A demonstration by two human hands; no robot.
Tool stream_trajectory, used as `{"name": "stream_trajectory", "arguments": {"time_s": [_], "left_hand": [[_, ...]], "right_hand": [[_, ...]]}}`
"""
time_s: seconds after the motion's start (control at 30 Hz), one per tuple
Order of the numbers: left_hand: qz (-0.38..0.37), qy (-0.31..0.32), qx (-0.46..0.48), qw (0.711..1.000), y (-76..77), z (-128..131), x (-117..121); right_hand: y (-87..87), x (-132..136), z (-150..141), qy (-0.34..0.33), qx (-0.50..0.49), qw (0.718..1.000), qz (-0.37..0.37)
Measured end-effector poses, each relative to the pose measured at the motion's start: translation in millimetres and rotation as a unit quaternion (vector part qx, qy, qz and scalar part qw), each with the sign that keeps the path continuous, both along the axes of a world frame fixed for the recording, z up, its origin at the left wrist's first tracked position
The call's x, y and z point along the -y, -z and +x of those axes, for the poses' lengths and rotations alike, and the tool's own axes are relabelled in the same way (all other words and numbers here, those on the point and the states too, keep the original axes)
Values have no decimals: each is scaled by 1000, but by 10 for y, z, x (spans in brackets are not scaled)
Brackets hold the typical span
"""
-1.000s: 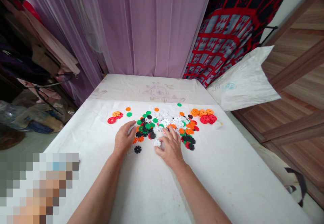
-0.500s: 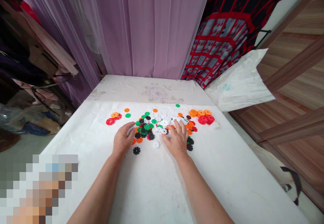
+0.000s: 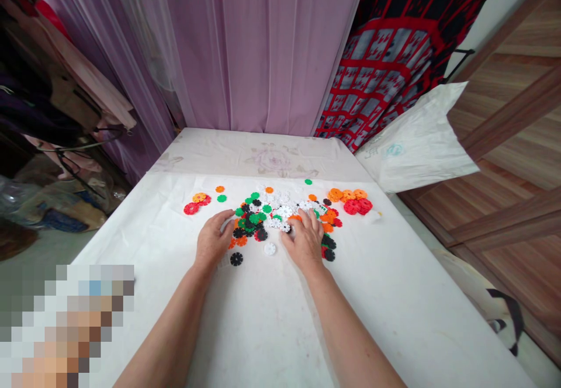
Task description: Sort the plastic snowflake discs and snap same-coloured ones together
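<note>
Notched plastic discs in several colours lie heaped mid-table, with both my hands at the heap's near side. My left hand (image 3: 214, 239) is at its left edge, fingers apart and curved, beside green discs (image 3: 254, 219) and black ones. A lone black disc (image 3: 236, 259) lies just below that hand. My right hand (image 3: 305, 237) rests over the right part, fingers spread, the thumb close to a white disc (image 3: 286, 227). Between the hands lies a separate white disc (image 3: 270, 249). Nothing shows gripped in either hand; discs under the right fingers are partly hidden.
Red discs (image 3: 358, 206) and orange discs (image 3: 347, 195) are grouped at the right. A smaller red and orange group (image 3: 197, 203) sits at the left. The table (image 3: 263, 324) has a white cover. A white bag (image 3: 416, 142) stands beyond its right edge, and purple curtains (image 3: 263, 49) hang behind.
My right hand has shifted slightly left and uncovered a little more of the black and red discs beside it. The left hand stays nearly still.
</note>
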State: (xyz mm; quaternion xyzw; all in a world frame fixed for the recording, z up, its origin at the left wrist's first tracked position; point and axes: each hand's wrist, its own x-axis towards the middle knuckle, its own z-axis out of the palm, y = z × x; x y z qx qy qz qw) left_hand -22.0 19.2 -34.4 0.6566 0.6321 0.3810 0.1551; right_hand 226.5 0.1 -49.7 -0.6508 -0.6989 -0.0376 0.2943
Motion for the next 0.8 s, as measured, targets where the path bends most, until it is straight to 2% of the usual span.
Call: {"name": "stream_trajectory", "arguments": {"time_s": [0.17, 0.33, 0.8], "left_hand": [[3, 2, -1, 1000, 0, -1, -2], [11, 2, 0, 1000, 18, 0, -2], [2, -1, 2, 1000, 0, 7, 11]], "right_hand": [[-49, 180, -70, -30, -50, 997, 53], [-91, 440, -240, -107, -69, 991, 34], [-51, 430, -280, -107, -58, 993, 0]]}}
